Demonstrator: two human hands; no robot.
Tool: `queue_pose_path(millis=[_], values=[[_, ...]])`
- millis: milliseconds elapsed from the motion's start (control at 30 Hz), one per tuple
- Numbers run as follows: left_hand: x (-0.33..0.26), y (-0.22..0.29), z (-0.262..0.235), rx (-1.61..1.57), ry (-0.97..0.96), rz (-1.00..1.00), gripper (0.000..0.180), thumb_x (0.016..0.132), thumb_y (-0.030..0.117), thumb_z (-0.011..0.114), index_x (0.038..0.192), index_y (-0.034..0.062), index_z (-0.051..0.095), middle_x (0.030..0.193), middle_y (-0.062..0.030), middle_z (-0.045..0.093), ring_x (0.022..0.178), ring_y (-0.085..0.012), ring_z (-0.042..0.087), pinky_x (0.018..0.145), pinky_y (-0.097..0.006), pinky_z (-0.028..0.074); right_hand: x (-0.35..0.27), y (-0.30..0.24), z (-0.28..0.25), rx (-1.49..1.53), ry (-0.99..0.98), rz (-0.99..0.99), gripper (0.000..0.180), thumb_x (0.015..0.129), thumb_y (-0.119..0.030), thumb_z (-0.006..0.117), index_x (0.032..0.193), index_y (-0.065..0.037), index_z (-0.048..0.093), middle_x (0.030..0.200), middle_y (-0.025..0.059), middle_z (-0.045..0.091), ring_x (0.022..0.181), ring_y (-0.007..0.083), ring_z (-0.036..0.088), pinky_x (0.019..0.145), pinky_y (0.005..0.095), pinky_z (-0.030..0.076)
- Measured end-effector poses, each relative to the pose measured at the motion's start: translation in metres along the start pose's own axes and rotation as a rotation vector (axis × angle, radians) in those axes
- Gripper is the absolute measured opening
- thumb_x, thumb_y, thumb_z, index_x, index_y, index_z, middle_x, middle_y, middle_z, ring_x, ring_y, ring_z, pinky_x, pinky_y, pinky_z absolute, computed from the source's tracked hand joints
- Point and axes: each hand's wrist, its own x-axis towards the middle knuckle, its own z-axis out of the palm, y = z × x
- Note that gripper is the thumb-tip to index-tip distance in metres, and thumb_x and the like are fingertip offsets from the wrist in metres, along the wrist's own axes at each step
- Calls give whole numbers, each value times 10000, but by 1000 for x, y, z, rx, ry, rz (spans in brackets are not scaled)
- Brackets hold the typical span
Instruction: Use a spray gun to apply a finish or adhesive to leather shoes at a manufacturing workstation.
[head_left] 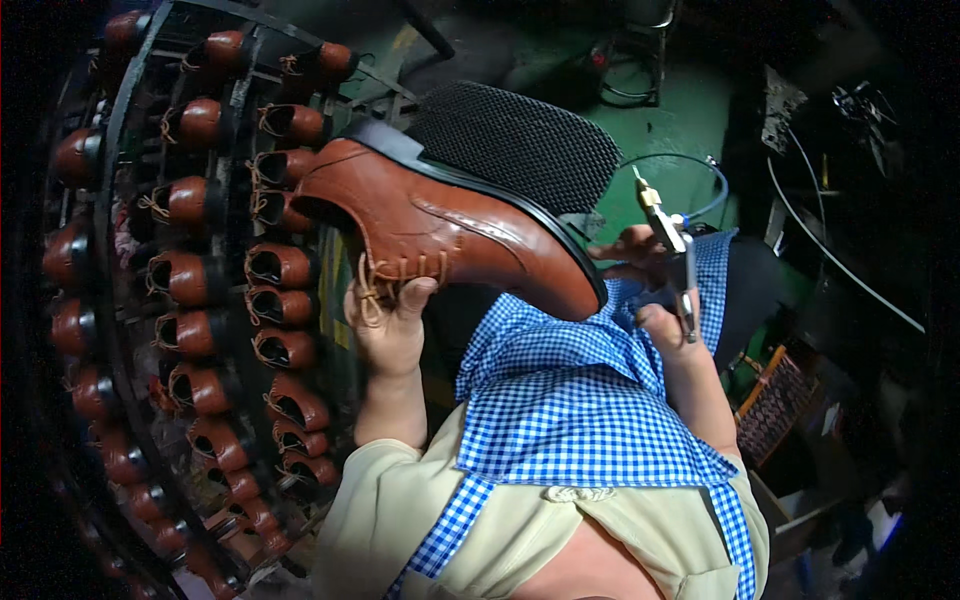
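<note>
A brown leather lace-up shoe point(440, 225) with a black sole is tilted on its side in front of me, its toe to the right and its heel to the upper left. My left hand point(388, 325) grips it from below at the tied tan laces, thumb on the upper. Near the toe, my right hand point(665, 300) is closed round a small metal spray gun point(684, 265) with a brass-coloured tip pointing up and away. A blue hose point(722, 185) curves off behind the gun. Whether the right fingertips touch the sole, I cannot tell.
Right behind the shoe is a black textured pad point(515, 140). A metal rack point(120, 150) on the left carries rows of similar brown shoes point(188, 200). Beyond lies a green floor point(690, 130). A patterned brown panel point(785, 405) stands at the lower right, and a blue checked apron point(600, 420) covers my lap.
</note>
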Motion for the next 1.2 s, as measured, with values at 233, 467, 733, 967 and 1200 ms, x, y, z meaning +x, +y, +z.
queue_pose_path(millis=[233, 467, 733, 967, 1200], values=[[-10, -2, 11, 200, 15, 43, 235, 899, 88, 745, 1100, -10, 672, 1080, -74, 689, 934, -186, 645, 891, -321, 489, 1, 15, 18, -184, 3, -132, 928, 703, -280, 917, 1388, 16, 364, 1296, 179, 565, 1209, 306, 601, 1033, 444, 483], [-10, 5, 14, 535, -118, 149, 207, 912, 109, 726, 1064, -27, 688, 1150, -81, 685, 1034, -200, 616, 1148, -413, 274, -10, 18, 19, -513, 19, 45, 761, 795, -73, 835, 1388, -11, 361, 1224, 117, 535, 1099, 227, 625, 985, 394, 506], [-7, 20, 16, 762, -336, 154, 292, 892, 174, 751, 1081, -42, 700, 1277, -162, 639, 1370, -346, 413, 1206, -504, 85, -16, 28, 11, -553, 66, -58, 778, 774, -122, 842, 1379, 37, 379, 1175, 148, 554, 1028, 248, 657, 838, 354, 577], [-7, 38, -3, 1077, -553, 289, 530, 810, 247, 841, 1224, -13, 637, 1441, -210, 468, 1366, -390, 356, 1170, -467, 161, -14, 30, 0, -548, 58, -163, 773, 766, -121, 853, 1374, 27, 398, 1225, 139, 521, 1063, 239, 641, 882, 363, 564], [-1, 39, 6, 626, -369, -98, 270, 807, 172, 815, 972, -13, 709, 992, -136, 687, 950, -267, 575, 850, -351, 431, -13, 25, 7, -379, 69, -22, 749, 773, -164, 858, 1356, 22, 425, 1202, 134, 511, 1082, 240, 627, 900, 359, 561]])
